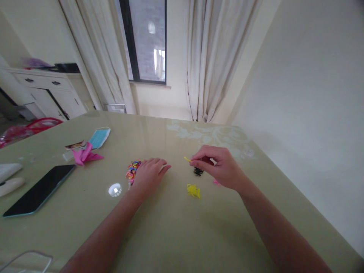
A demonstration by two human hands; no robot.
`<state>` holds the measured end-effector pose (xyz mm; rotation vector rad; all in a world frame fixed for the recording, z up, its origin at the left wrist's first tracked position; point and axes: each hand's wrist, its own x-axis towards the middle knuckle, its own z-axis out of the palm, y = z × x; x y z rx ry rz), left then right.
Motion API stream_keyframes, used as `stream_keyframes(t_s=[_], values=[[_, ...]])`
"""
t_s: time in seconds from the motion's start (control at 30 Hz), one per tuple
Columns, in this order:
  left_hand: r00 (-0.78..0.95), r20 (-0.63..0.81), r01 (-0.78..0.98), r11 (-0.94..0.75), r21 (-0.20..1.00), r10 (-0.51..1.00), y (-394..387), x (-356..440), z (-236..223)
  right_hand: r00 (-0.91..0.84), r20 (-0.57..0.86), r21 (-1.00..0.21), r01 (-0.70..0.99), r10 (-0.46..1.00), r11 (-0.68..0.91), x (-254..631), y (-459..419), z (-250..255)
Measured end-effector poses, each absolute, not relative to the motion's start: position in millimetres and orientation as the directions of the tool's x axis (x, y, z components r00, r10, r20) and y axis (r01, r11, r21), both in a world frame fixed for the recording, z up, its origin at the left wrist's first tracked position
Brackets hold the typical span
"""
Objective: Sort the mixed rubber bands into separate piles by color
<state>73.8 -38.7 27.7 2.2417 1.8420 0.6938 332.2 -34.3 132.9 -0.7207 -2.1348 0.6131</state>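
Observation:
My right hand [217, 165] pinches a small yellow rubber band [187, 159] between thumb and forefinger, held above the table. Just under those fingers lies a pile of black bands [198, 171]. A yellow pile [193, 190] sits nearer to me, and a bit of pink [216, 182] shows below my right hand, mostly covered by it. My left hand [150, 172] rests with fingers outstretched against a mixed multicoloured pile of bands [132, 170], hiding part of it. The small bands look like loom bands.
On the left of the glossy table [159, 235] lie a dark tablet [41, 189], pink folded paper [85, 154] and a blue face mask [99, 138]. White objects [10, 178] stand at the left edge. A wall [313, 94] borders the table's right side.

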Motion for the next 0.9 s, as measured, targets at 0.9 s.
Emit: stream_keyframes(t_s=[0.9], values=[[-0.056, 0.203, 0.973, 0.008, 0.231, 0.978, -30.5, 51.3, 26.8, -0.68, -0.269, -0.242, 0.733, 0.682, 0.636, 322.6, -17.5, 83.8]])
